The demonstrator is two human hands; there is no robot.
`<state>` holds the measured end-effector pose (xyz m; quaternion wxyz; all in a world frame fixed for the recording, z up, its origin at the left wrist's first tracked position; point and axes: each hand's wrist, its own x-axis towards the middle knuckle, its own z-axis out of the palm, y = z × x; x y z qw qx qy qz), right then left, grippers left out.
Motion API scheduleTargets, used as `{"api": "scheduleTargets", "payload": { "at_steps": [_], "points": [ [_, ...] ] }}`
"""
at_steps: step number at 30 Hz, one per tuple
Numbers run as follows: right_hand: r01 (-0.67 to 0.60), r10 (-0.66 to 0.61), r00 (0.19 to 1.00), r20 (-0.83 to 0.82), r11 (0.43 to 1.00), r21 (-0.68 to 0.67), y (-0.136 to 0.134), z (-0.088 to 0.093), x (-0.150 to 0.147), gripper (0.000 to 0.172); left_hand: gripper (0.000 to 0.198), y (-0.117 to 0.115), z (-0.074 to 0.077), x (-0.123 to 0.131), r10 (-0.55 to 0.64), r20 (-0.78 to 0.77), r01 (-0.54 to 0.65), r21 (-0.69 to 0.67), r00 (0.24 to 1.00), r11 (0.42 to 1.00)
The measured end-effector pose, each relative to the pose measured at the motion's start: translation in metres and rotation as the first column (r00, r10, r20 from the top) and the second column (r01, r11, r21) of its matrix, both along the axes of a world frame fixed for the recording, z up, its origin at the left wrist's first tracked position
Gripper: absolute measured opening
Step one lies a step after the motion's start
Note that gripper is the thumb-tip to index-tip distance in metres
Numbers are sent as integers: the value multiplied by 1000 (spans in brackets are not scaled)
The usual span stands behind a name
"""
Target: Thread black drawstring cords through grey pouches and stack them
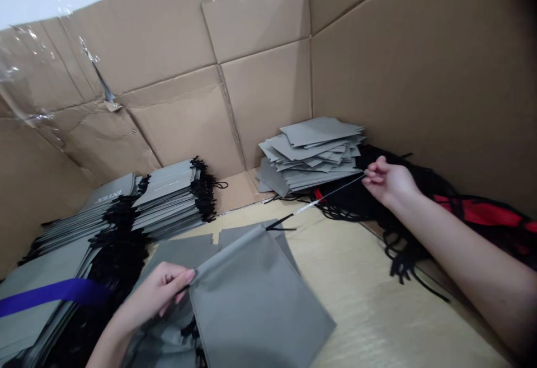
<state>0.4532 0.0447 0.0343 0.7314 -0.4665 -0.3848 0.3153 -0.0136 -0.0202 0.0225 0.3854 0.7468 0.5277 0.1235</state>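
My left hand pinches the upper left corner of a grey fabric pouch, with a bit of black cord at the fingertips. The pouch hangs tilted, its hemmed top edge rising toward the right. From the far end of that hem comes a black cord, joined to a thin, shiny wire. My right hand is closed on the other end of this wire, which is stretched between it and the pouch. More grey pouches lie beneath the one I hold.
A stack of grey pieces stands in the back corner. Black cords and red material lie at right. Corded pouch stacks sit at left, one under a purple strap. Tall cardboard walls surround the tabletop.
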Motion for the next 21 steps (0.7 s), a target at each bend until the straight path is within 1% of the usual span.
{"api": "scheduleTargets", "payload": {
  "at_steps": [2,5,6,9,11,13,15,18,19,21],
  "points": [
    [2,-2,996,-87,1000,-8,0,0,1,24,55,4,1,-5,-30,-51,32,29,998,999],
    [-9,5,981,-195,1000,-19,0,0,-3,23,53,8,0,0,-95,-116,110,130,989,985],
    [-10,6,976,-218,1000,-18,1,0,-5,23,51,7,-1,4,-96,-119,114,152,988,982],
    [-6,2,966,-259,1000,-14,0,0,-8,25,42,6,-6,15,-75,-119,93,153,990,984],
    [9,-12,963,-268,1000,-13,-1,1,-6,26,40,6,-10,17,-58,-139,82,174,989,981],
    [44,-47,961,-272,999,-17,-2,3,-1,27,40,6,-11,14,-54,-147,84,204,988,975],
    [100,-103,957,-272,995,-25,-3,6,8,29,38,8,-8,5,-56,-146,87,216,988,972],
    [174,-178,955,-237,984,-35,-3,7,19,33,36,12,0,-12,-51,-177,89,210,983,974],
    [175,-179,961,-211,984,-36,-2,6,19,34,36,13,3,-17,-38,-181,77,214,983,974],
    [111,-116,985,-128,993,-45,1,0,11,35,37,15,7,-24,-20,-179,59,216,984,975]
  ]
}}
